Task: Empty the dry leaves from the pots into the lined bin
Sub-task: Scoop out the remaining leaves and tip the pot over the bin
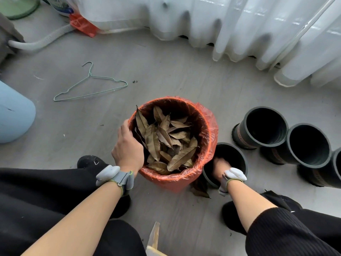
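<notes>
An orange bin [208, 130] lined with a thin orange bag stands on the floor in the middle, holding a heap of dry brown leaves [166, 143]. My left hand [128, 146] grips the bin's left rim. A dark pot [238, 154] stands right beside the bin. My right hand [220, 167] reaches down inside it; its fingers are hidden in the dark, so I cannot tell what they hold. A few leaves [200, 189] lie on the floor between bin and pot.
Three more dark pots [262, 126] [308, 145] [337, 163] stand in a row to the right, their insides dark. A green wire hanger [90, 85] lies on the floor at the left, with a pale blue container [14, 113] at the left edge. White curtains [239, 24] hang behind.
</notes>
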### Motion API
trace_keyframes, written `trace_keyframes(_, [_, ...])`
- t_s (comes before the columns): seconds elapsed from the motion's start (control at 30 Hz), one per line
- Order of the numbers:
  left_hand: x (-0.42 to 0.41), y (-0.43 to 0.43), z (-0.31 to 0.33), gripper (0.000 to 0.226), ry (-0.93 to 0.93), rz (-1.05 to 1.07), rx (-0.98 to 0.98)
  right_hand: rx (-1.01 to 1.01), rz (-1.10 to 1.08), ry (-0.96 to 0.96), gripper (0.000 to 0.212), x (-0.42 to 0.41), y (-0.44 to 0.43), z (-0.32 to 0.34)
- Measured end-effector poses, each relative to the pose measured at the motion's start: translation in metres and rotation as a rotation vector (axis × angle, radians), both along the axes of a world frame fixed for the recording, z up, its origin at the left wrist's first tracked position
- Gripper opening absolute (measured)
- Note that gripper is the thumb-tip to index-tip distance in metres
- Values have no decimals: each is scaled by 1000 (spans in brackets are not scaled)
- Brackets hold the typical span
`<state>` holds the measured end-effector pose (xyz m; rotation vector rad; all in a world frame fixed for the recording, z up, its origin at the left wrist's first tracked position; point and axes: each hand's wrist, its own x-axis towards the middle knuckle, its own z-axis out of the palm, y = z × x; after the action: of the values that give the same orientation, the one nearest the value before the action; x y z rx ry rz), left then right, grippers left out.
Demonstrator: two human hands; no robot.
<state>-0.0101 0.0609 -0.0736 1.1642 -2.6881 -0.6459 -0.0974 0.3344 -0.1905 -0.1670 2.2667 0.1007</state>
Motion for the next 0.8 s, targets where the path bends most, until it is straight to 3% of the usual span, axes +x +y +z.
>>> trace_keyframes(0.37, [1,-1,3,50,-7,-4,44,-231,-114,235,27,3,13,45])
trace_keyframes(0.53, [2,-2,6,51,-14,-1,61,-497,-521,134,8,-1,31,74])
trace_keyframes(0.67, [3,0,5,52,-12,0,67,-727,-856,-18,8,10,48,87])
trace_keyframes(0.8, [0,4,7,57,-23,-12,82,-818,-990,-39,14,19,60,96])
